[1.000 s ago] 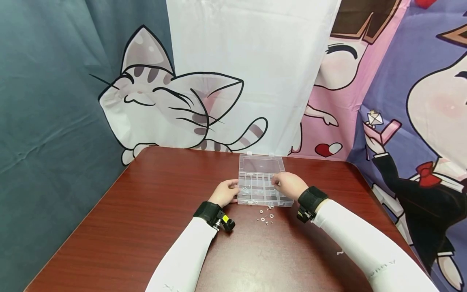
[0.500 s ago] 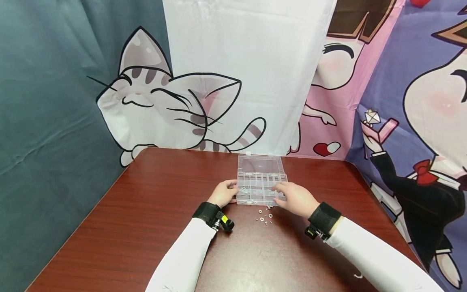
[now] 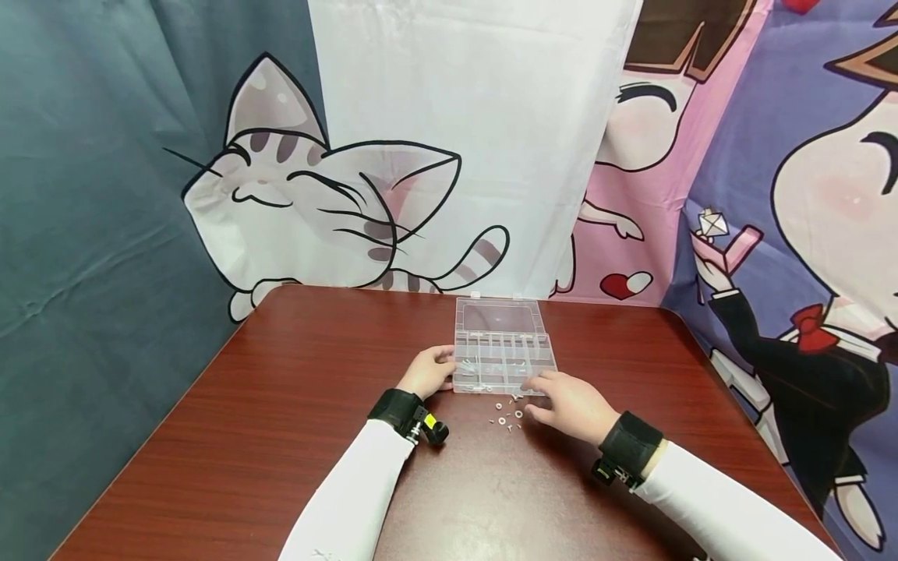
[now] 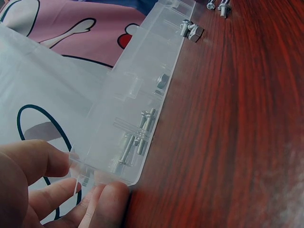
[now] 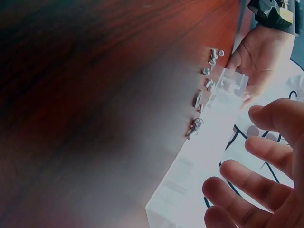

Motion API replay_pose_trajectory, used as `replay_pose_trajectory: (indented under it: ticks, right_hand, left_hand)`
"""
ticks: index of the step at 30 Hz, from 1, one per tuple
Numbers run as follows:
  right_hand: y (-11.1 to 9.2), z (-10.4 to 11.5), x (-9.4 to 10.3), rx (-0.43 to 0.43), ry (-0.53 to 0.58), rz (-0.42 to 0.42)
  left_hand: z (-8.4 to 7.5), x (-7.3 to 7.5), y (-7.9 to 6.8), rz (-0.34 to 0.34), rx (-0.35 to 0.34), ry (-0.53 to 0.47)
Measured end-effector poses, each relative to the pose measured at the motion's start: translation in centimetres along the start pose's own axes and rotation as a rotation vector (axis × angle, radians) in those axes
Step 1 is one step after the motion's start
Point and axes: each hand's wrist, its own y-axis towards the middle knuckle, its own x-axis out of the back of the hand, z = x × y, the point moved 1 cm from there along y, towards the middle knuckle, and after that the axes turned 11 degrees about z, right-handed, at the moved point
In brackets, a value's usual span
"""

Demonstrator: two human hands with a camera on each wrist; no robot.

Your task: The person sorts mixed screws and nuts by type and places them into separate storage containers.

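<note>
A clear plastic compartment box point(image 3: 500, 317) lies on the table with its lid raised at the back. My left hand point(image 3: 425, 374) holds the left end of it, thumb and fingers about the corner in the left wrist view. Through the box's wall, several long screws point(image 4: 140, 133) show inside. Just right of the loose pieces, my right hand point(image 3: 574, 407) hovers near the box's front right corner, fingers spread and slightly bent, nothing between them. Loose washers point(image 3: 501, 421) and small screws lie before the box. A bolt and nut point(image 4: 192, 31) lie close against its front wall.
The brown wooden table point(image 3: 337, 335) stretches out on both sides of the box. Behind it hangs a printed cloth point(image 3: 393, 117) with cartoon figures, close to the table's back edge.
My right hand has pulled back from inside the box toward the front, its fingers opening from a pinch. The left hand keeps its place at the box's left end.
</note>
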Motion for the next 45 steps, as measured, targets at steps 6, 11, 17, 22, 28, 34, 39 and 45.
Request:
replay_pose_trajectory:
  ticks: [6, 11, 17, 22, 28, 34, 39, 45]
  right_hand:
    - [0.4, 0.2, -0.2, 0.035, -0.016, -0.02]
    - [0.8, 0.3, -0.7, 0.061, -0.076, -0.03]
    - [1.6, 0.6, -0.9, 0.071, -0.15, -0.021]
    - [2.2, 0.8, -0.8, 0.049, -0.215, 0.007]
    - [2.6, 1.0, -1.0, 0.012, -0.241, 0.075]
    - [2.6, 0.7, -1.3, 0.013, -0.225, 0.082]
    - [2.3, 0.6, -1.5, 0.054, -0.219, 0.064]
    - [2.1, 0.6, -1.6, 0.077, -0.199, 0.072]
  left_hand:
    - [0.0, 0.0, 0.2, -0.003, -0.01, 0.0]
    - [0.0, -0.1, 0.2, -0.006, -0.008, -0.003]
    - [0.0, -0.2, 0.1, -0.007, 0.002, -0.004]
    - [-0.1, -0.3, 0.0, -0.004, -0.003, 0.007]
    - [-0.2, -0.3, 0.1, -0.001, -0.006, 0.01]
    - [-0.1, -0.2, 0.2, -0.001, -0.004, 0.013]
    - [-0.1, -0.1, 0.1, -0.007, 0.0, 0.003]
    - [0.1, -0.1, 0.1, -0.007, 0.004, 0.008]
